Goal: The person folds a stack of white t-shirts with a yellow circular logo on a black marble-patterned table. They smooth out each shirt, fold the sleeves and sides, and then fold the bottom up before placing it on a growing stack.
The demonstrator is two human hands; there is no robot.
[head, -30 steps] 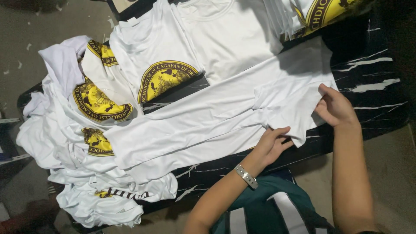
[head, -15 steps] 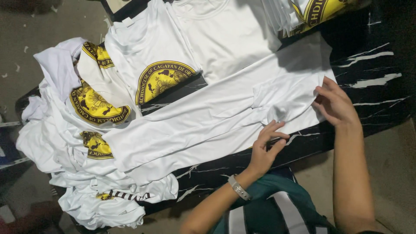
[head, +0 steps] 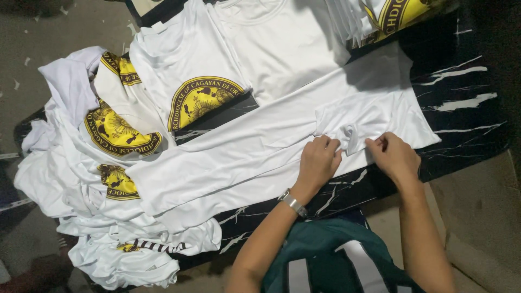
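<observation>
A small bunched-up fold of sleeve (head: pixel 347 135) is pinched between the two hands. The left hand (head: pixel 317 163) is closed on it from the left, and the right hand (head: pixel 393 156) is closed on it from the right. A silver metal wristwatch (head: pixel 292 202) is worn on the left wrist. The sleeve belongs to a plain white cloth shirt (head: pixel 260 157) that is spread flat across the near part of a black marble-look table with white streaks (head: pixel 461 103). Just beyond it, another white shirt with a round yellow and black badge (head: pixel 203 97) is laid flat. At the left, a messy heap of white shirts with yellow badges (head: pixel 103 179) is piled up. At the far right, a neat stack of folded shirts (head: pixel 391 16) is seen.
</observation>
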